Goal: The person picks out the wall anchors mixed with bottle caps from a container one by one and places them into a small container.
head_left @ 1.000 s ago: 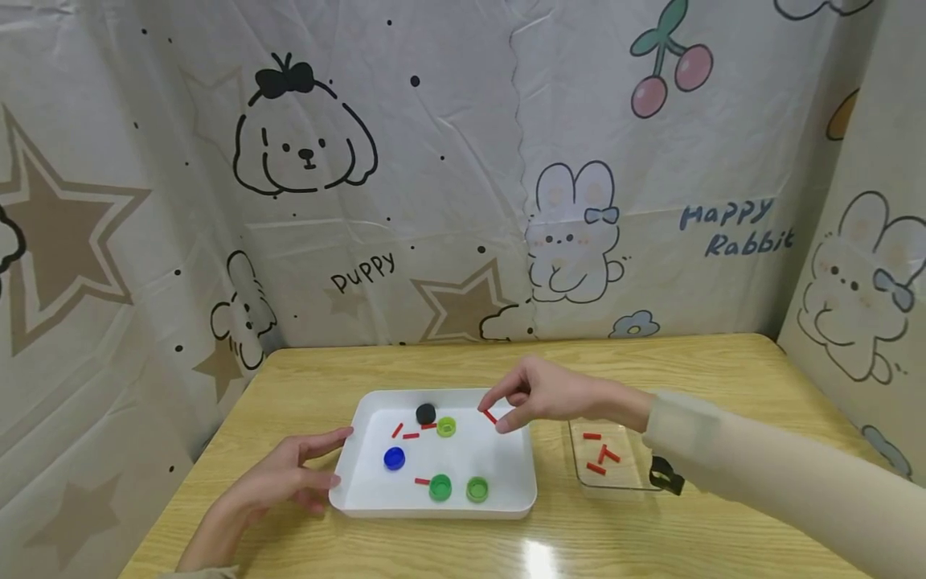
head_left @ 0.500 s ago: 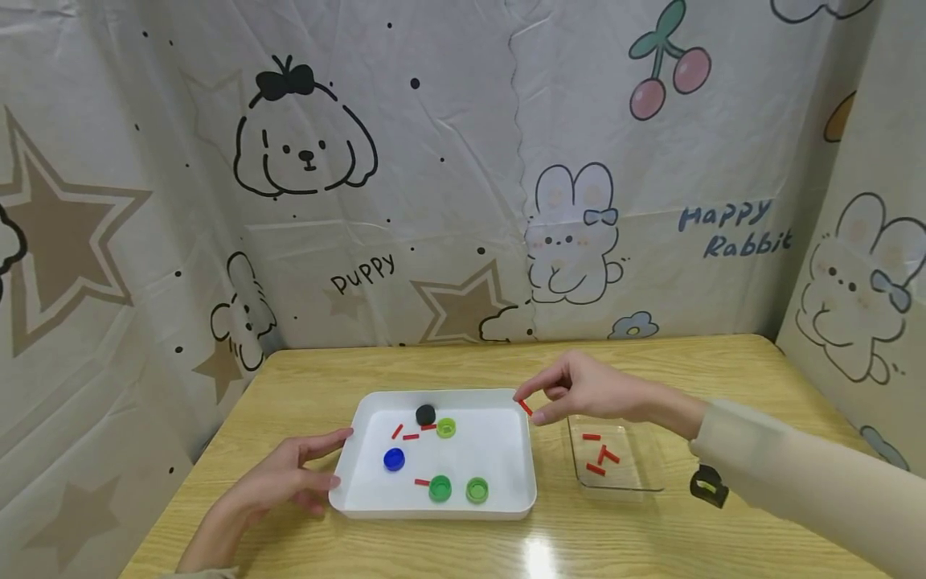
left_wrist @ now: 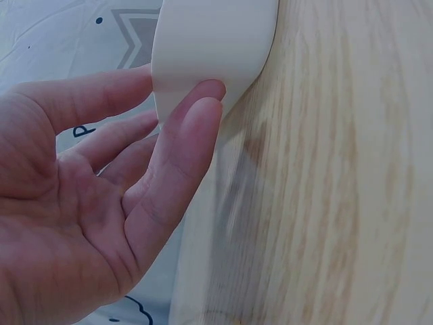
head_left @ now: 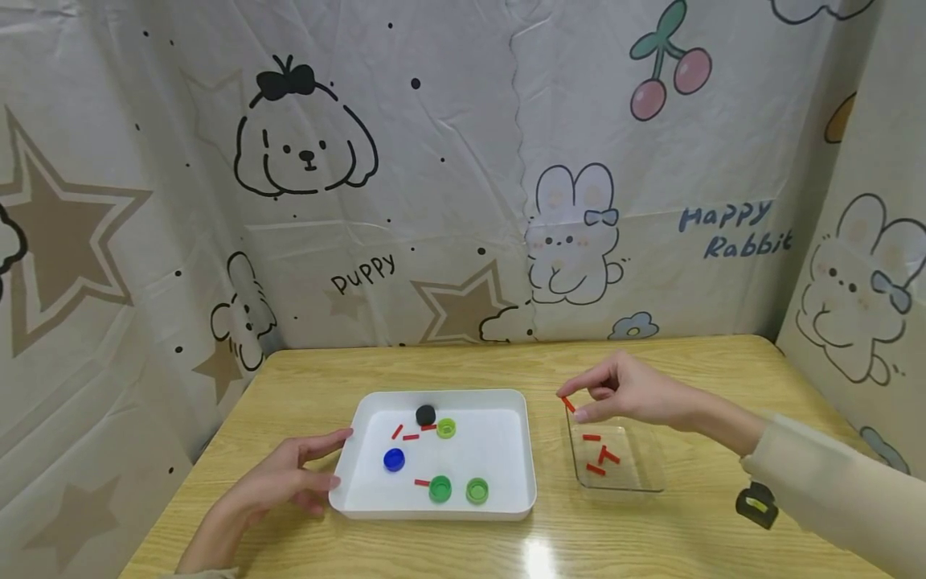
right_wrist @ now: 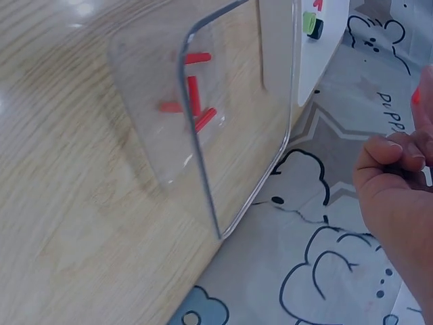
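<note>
Between right thumb and index finger, my right hand pinches a short red stick. It hovers over the back left corner of a clear plastic box. Several similar red sticks lie inside that box. My left hand rests its fingertips on the left wall of a white tray; the left wrist view shows the fingers fairly straight against the wall. In the tray are a blue cap, a black cap, several green caps and several red sticks.
Tray and box stand side by side on a wooden table, with a narrow strip of wood between them. A printed curtain hangs behind the table. A dark strap device sits at the right wrist.
My right hand has moved right, from over the tray to over the clear box's edge, still pinching the red stick. The left hand and the tray have stayed put.
</note>
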{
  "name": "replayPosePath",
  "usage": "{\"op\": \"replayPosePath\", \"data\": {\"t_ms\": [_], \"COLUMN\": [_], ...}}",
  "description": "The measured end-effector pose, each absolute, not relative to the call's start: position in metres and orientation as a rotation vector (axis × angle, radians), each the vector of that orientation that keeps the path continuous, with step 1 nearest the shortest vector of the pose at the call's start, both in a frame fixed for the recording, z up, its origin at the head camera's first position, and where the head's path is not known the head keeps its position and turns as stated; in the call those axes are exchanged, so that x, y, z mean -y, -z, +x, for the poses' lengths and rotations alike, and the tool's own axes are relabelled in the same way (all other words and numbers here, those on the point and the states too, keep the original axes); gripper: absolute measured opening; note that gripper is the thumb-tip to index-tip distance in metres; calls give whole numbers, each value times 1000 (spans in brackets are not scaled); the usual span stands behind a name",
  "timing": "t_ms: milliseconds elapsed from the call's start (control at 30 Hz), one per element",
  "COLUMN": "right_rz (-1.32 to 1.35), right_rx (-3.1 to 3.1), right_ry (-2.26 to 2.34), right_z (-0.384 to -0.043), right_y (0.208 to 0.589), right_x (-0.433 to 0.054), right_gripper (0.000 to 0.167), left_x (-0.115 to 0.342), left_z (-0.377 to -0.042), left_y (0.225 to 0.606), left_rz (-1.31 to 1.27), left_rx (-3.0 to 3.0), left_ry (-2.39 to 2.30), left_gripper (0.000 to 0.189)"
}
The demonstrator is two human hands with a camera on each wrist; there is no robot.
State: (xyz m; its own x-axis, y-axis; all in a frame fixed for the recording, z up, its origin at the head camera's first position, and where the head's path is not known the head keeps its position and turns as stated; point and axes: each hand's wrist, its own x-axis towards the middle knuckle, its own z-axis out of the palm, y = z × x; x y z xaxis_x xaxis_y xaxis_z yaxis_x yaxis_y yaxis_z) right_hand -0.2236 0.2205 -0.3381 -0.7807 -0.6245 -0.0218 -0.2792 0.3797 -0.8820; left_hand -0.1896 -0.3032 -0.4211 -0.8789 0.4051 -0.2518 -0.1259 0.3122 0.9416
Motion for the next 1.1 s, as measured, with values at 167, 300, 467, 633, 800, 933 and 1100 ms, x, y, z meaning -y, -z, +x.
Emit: {"op": "replayPosePath", "data": {"t_ms": [167,300,467,633,800,933,1100], "right_rz": [-751,-711,-693,-689,-700,-710,-702], "right_rx": [-2328,-2364,-2390,-2398,-2415,-2435,-2437], "right_ry": [1355,1333,1322,1328,1317,1301,1292], "right_z": [-221,-220,-219,-218,-219,-220,-221], "right_y": [342,346,352,359,367,372,378], "right_x": [-235,-246,-256,-263,-270,-274,-276], "right_gripper": [38,37,37,38,38,37,36], "left_x": [303,303,304,303,303,303,303], "left_z": [-189,-189,-189,-189,-189,-189,-189], "left_y": [421,421,422,422,422,422,422], "left_rz": [245,240,237,232,231,229,231], "left_rx": [-2134,-2138,-2140,-2139,-2140,-2147,-2149], "left_ry": [-1603,-1603,-1600,-1601,-1600,-1595,-1593], "left_gripper": [80,80,80,80,80,80,80]}}
